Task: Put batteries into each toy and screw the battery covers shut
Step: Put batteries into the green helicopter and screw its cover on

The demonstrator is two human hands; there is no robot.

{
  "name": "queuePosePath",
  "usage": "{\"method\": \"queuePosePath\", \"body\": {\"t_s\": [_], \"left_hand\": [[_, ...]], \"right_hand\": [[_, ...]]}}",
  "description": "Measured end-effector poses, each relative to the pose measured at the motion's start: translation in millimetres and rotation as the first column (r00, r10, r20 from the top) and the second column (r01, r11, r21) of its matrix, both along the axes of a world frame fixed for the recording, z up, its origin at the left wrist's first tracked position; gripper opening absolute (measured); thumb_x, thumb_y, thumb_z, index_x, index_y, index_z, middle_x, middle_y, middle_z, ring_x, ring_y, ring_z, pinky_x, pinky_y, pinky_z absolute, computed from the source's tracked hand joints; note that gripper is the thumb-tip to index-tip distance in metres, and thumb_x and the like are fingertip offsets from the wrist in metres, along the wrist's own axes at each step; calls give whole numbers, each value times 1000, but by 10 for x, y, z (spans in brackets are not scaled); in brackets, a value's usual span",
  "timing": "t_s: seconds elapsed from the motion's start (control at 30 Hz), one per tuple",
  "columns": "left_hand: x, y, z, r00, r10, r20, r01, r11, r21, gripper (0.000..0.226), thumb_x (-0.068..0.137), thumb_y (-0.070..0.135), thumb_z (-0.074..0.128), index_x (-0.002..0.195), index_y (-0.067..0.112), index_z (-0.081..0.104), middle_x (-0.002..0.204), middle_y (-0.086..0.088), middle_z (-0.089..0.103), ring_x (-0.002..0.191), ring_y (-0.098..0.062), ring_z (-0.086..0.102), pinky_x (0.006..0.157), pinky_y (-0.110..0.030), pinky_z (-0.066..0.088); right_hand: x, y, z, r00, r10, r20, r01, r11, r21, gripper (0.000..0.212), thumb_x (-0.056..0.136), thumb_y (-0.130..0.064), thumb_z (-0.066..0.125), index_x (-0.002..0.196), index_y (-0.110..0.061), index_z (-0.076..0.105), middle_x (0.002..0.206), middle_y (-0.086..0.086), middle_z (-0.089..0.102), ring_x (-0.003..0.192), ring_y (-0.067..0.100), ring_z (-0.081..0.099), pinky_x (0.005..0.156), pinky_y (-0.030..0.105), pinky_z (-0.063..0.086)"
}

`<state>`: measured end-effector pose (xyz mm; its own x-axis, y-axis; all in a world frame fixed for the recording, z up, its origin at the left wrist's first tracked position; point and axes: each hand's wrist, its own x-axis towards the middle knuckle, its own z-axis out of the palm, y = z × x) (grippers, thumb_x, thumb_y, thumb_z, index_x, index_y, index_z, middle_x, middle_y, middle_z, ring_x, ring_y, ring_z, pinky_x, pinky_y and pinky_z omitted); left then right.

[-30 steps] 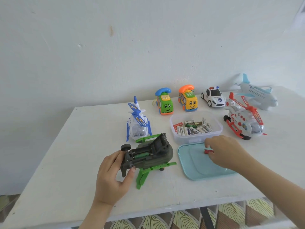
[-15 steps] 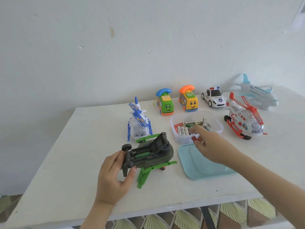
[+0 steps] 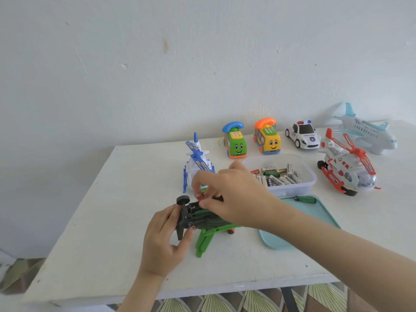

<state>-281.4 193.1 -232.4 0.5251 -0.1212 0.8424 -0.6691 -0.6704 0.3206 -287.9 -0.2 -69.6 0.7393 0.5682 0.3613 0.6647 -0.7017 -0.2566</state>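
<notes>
At the front of the white table [image 3: 112, 221], the dark green helicopter [image 3: 209, 221] is lying belly-up, its bright green rotor blades splaying against the tabletop. The left hand [image 3: 162, 242] is wrapping round the tail end, thumb and fingers curling beside the black wheel and holding the toy steady. The right hand [image 3: 234, 194] is reaching across and hovering right over the open underside, fingertips pinching a red-ended battery [image 3: 199, 195] just above the compartment; whether it is touching the toy, I cannot tell.

Just behind, the clear tub [image 3: 292, 189] is sitting with loose batteries [image 3: 279, 175] piled inside. The teal lid [image 3: 319, 212] is lying flat in front of it, and a green-handled screwdriver [image 3: 306, 199] is resting on the lid's far edge.

Along the back the other toys are waiting: a blue-and-white helicopter [image 3: 197, 158], a green phone car [image 3: 235, 144], a yellow phone car [image 3: 269, 140], a police car [image 3: 304, 135], a red-and-white helicopter [image 3: 344, 167] and a pale aeroplane [image 3: 367, 134].
</notes>
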Motion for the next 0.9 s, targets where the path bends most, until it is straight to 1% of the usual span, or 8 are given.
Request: {"method": "queuePosePath", "body": {"t_s": [0.1,0.3,0.37,0.43,0.53,0.63,0.77,0.9], "left_hand": [[-11,-3,18,1000,-8,-7,8,1000,-1,40,97,42,52,117,8,55,115,1,56,97,-15,55,88,-20,46],[-11,6,36,1000,-10,-17,10,1000,1,38,96,41,52,117,10,55,114,2,56,97,-14,54,91,-15,43],[-10,6,40,1000,-11,-10,11,1000,2,38,97,41,52,116,9,55,115,2,56,97,-14,54,91,-15,42],[-10,4,43,1000,-9,-3,10,1000,3,38,97,41,52,116,9,55,114,2,56,97,-14,54,92,-13,41],[-7,4,32,1000,-16,-18,16,1000,1,38,96,41,52,116,8,56,115,2,57,96,-14,54,92,-14,41],[-3,6,24,999,-13,-37,13,1000,-7,39,97,42,52,117,8,56,114,2,57,96,-14,54,92,-13,40],[-10,5,38,999,-18,-32,18,1000,-3,39,97,42,52,116,9,55,114,3,56,96,-13,53,92,-13,39],[-8,21,19,999,-28,-41,28,1000,-6,40,96,43,53,116,8,56,115,1,56,96,-13,53,93,-12,39]], "right_hand": [[75,89,-42,1000,-2,-26,0,996,-86,13,84,-23,59,91,-29,51,83,-8,70,79,16,54,75,30,22],[118,117,-126,999,17,27,-11,979,-205,18,88,-27,56,104,-28,49,92,-6,70,68,15,36,70,27,12],[140,105,-190,993,25,116,1,976,-219,24,84,-25,61,104,-27,49,78,-6,67,57,4,23,67,26,9],[161,106,-189,982,18,190,25,975,-219,25,71,-23,71,90,-24,56,55,-11,49,56,-5,6,63,28,6],[167,101,-209,984,68,166,-14,952,-307,10,79,-24,64,86,-28,59,51,-7,49,44,13,28,65,29,5],[132,92,-227,979,80,187,-4,927,-376,15,79,-23,56,79,-32,67,51,-9,51,52,19,45,65,32,11],[81,102,-266,971,65,229,36,910,-412,23,80,-29,47,74,-35,69,59,-12,59,59,15,50,69,33,19],[37,92,-323,964,76,254,38,908,-416,19,80,-30,53,70,-31,69,58,-9,57,59,17,50,72,36,24]]}}
